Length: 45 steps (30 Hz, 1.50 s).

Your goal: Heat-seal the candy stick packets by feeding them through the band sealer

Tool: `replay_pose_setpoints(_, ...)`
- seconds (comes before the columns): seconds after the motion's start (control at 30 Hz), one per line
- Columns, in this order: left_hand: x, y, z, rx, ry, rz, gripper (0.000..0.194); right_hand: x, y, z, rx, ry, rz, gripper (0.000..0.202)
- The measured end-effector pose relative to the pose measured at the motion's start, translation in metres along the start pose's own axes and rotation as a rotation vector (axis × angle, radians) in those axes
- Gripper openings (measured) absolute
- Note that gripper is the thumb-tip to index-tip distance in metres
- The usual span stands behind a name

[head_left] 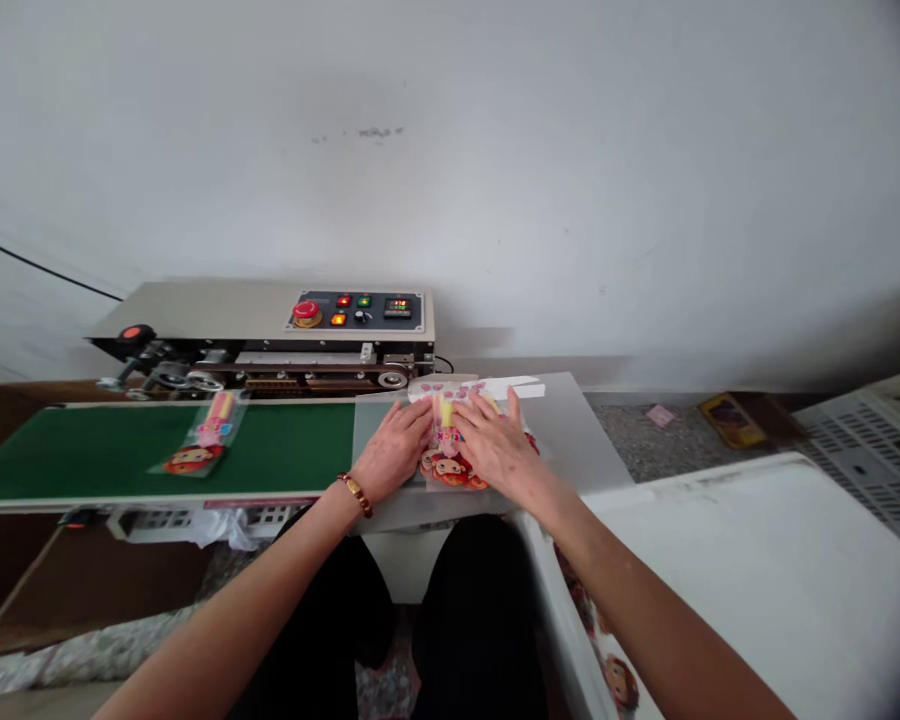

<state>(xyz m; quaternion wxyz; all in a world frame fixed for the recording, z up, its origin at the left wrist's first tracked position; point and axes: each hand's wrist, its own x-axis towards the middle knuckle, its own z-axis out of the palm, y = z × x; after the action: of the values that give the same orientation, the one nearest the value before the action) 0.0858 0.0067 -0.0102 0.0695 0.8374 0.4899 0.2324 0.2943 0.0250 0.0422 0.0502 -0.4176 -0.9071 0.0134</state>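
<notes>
Several clear printed packets (450,470) with a red-haired cartoon figure and pink and yellow pieces lie on a pale translucent sheet (585,440). My left hand (394,450), with a beaded bracelet at the wrist, presses its fingers on the packets' left edge. Spread over their right part are the fingers of my right hand (495,445). Both hands seem to hold the packets between them. Farther left, a similar single packet (208,432) rests on the green belt (292,440) of the sealing machine (255,310).
Behind the belt stands the machine's control panel (356,312) with a red button. A white bin (720,520) with more packets is at the right. Cardboard (105,570) lies at lower left; a white crate (870,450) sits far right.
</notes>
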Motion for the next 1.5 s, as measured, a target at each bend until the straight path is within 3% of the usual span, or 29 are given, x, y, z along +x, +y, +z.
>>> replay_pose_setpoints(0.27,-0.009,-0.025,-0.017,0.034,-0.019,0.027,0.036,0.004,-0.005,-0.002,0.029,-0.013,0.015,0.03)
replay_pose_setpoints(0.53,-0.05,-0.079,-0.059,0.149,-0.042,-0.139,0.036,0.044,-0.023,0.005,0.045,-0.025,-0.091,0.028)
replay_pose_setpoints(0.67,-0.033,-0.059,-0.052,0.158,0.05,-0.105,0.034,0.046,-0.024,0.004,0.078,-0.002,-0.075,0.031)
replay_pose_setpoints(0.77,-0.01,-0.029,-0.031,0.044,0.006,0.029,0.04,0.027,-0.008,0.004,0.047,0.067,-0.012,0.035)
replay_pose_setpoints(0.87,0.0,-0.014,-0.015,0.04,-0.025,0.04,0.043,0.006,0.012,0.006,-0.006,0.066,0.053,0.033)
replay_pose_setpoints(1.0,-0.016,-0.032,-0.019,0.063,-0.023,-0.043,0.042,-0.005,0.018,0.009,-0.023,0.039,0.036,0.037)
replay_pose_setpoints(1.13,-0.046,-0.068,-0.043,0.107,-0.034,-0.112,0.042,0.009,-0.001,0.012,0.014,0.041,-0.023,0.037)
replay_pose_setpoints(1.23,-0.059,-0.079,-0.056,0.221,0.003,-0.199,0.038,0.026,-0.018,0.014,0.015,0.067,-0.052,0.037)
replay_pose_setpoints(1.3,-0.054,-0.069,-0.056,0.252,0.053,-0.211,0.035,0.034,-0.026,0.015,0.023,0.073,-0.042,0.036)
replay_pose_setpoints(1.37,-0.041,-0.049,-0.046,0.192,0.067,-0.14,0.035,0.037,-0.029,0.014,0.044,0.077,-0.029,0.035)
replay_pose_setpoints(1.5,-0.008,-0.011,-0.017,0.059,-0.003,-0.022,0.04,0.024,-0.017,0.005,0.04,0.051,0.022,0.04)
